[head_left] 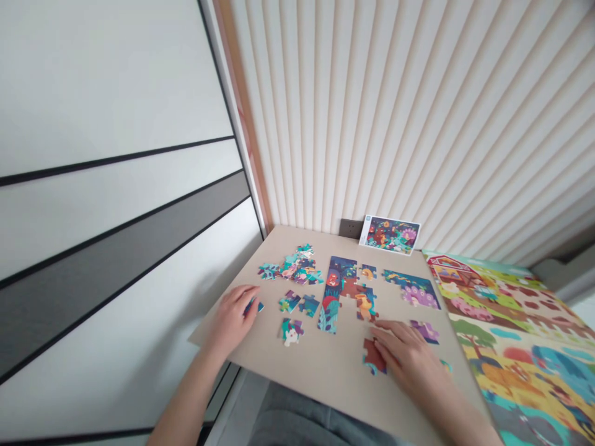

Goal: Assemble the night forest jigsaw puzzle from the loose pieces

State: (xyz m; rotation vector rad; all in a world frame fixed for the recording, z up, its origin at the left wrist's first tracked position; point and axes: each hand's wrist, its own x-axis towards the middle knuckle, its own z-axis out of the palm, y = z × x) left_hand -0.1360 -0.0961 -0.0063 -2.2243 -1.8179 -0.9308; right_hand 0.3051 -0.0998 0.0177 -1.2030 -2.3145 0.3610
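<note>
table [325, 365] is taking up most of the space, with puzzle stuff lying all over it. the biggest joined section [331, 303] is sitting around the middle, the purple-shell section [421, 294] is lying off to its right, and a picture card [393, 235] is standing at the back. right hand [404, 347] is resting with fingers loosely stretched, partly covering a reddish-brown piece [373, 356] at the front right; can't tell if that grip is actually pinching it. left hand [236, 316] is cupping over a dark blue piece [253, 306] by the left edge, can't tell how closed that grip is either.

risk-wise, right fingertips are sitting just beside the orange animal piece [366, 305], so a careless drag could be popping that corner loose. a sideways nudge could be sending the blue one off the edge too, imo.

joined section's long axis is running back to front, near end drifting left. brown piece is running roughly front to back, teal knob pointing at the near edge.
</note>
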